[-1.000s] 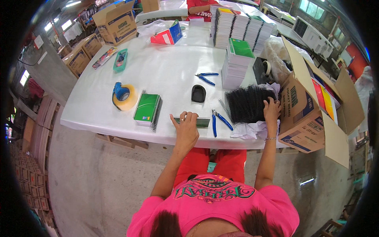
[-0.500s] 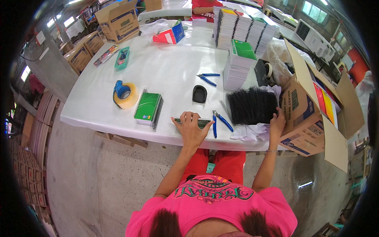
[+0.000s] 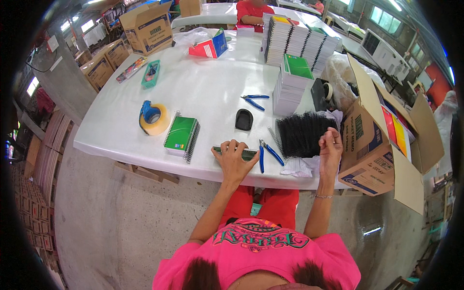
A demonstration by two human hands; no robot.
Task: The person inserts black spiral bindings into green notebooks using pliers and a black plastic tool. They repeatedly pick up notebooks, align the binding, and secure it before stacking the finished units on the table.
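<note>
My left hand (image 3: 234, 160) is closed over a small green-covered notepad (image 3: 248, 155), which stands on its edge near the table's front; the fingers hide much of it. At the right edge of a dense pile of black spiral binding coils (image 3: 304, 134), my right hand (image 3: 330, 151) is raised with its fingers curled together. Whatever those fingers may pinch is too small to make out. Between the notepad and the coils lie blue-handled cutting pliers (image 3: 268, 153). Left of my left hand is a stack of green spiral notepads (image 3: 182, 134).
A clear tape roll (image 3: 157, 121), a black holder (image 3: 244, 119) and second pliers (image 3: 255, 101) lie on the white table (image 3: 203, 82). Tall notepad stacks (image 3: 292, 87) stand behind the coils. An open carton (image 3: 365, 145) is at right. Across the table sits a person in red (image 3: 252, 14).
My right hand has come off the right side of the coil pile, moving slightly left, its fingers now curled. My left hand keeps its hold on the notepad.
</note>
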